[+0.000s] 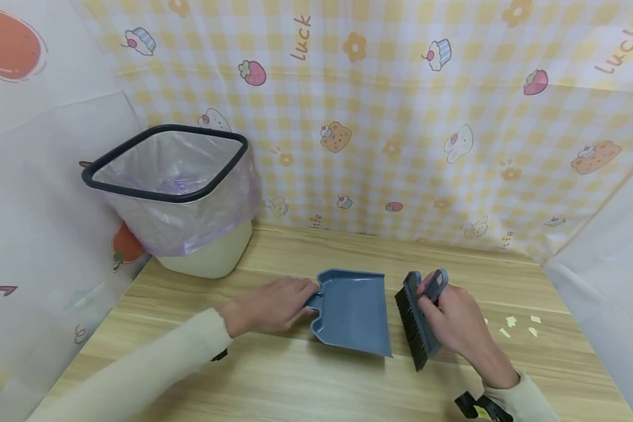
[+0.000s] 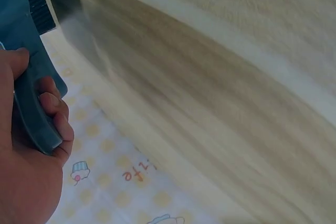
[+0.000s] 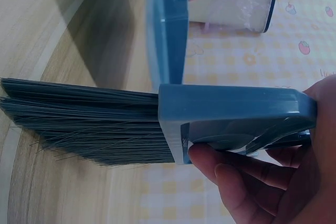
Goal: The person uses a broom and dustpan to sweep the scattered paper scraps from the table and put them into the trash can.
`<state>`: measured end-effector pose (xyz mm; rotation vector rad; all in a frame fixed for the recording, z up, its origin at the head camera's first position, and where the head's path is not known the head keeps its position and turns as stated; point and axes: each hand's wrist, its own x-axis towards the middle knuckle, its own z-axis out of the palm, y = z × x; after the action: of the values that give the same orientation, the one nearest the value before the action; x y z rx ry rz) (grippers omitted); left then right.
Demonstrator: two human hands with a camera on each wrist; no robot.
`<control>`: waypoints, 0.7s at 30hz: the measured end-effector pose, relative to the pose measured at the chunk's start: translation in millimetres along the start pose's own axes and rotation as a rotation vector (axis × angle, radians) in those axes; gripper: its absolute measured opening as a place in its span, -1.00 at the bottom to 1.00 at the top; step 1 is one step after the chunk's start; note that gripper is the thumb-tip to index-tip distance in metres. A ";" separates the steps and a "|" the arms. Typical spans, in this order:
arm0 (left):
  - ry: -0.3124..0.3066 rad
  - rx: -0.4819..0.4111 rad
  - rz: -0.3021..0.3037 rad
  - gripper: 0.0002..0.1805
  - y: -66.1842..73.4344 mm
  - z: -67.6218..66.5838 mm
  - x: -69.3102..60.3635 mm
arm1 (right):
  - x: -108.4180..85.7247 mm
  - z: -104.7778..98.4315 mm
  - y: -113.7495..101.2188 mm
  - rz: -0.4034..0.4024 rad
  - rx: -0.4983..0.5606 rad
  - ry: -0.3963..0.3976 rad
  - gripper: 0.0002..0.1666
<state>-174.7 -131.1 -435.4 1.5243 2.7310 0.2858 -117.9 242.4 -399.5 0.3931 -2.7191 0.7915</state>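
A blue-grey dustpan point(image 1: 352, 310) is held by its short handle in my left hand point(image 1: 274, 302), its wide edge facing right. In the left wrist view, the fingers of that hand point(image 2: 37, 114) curl round the handle. My right hand point(image 1: 456, 316) grips a matching hand brush point(image 1: 427, 319) with dark bristles, just right of the dustpan. The right wrist view shows the brush's bristles point(image 3: 89, 121) pointing left, with the dustpan point(image 3: 167, 30) close behind. Several small pale scraps point(image 1: 511, 322) lie on the table to the right of my right hand.
A cream bin point(image 1: 211, 258) with a black rim and a clear liner bag stands at the table's back left. The wooden table point(image 1: 316, 387) meets a yellow checked cloth point(image 1: 380, 117) at the back. White cloth hangs at both sides.
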 end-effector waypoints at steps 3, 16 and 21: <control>-0.023 -0.014 -0.004 -0.64 1.1 3.0 2.9 | -0.3 -0.3 0.0 -0.001 -0.003 -0.001 -0.88; -0.093 -0.058 -0.027 -0.62 3.4 11.3 13.5 | -1.2 -1.5 0.7 -0.023 -0.014 -0.003 -0.87; -0.086 -0.039 -0.015 -0.61 2.0 15.1 14.8 | -0.3 -3.6 -0.1 -0.036 -0.022 -0.024 -0.87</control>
<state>-179.5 -115.2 -448.6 1.4702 2.6541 0.2644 -116.9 244.4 -396.7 0.4477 -2.7321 0.7521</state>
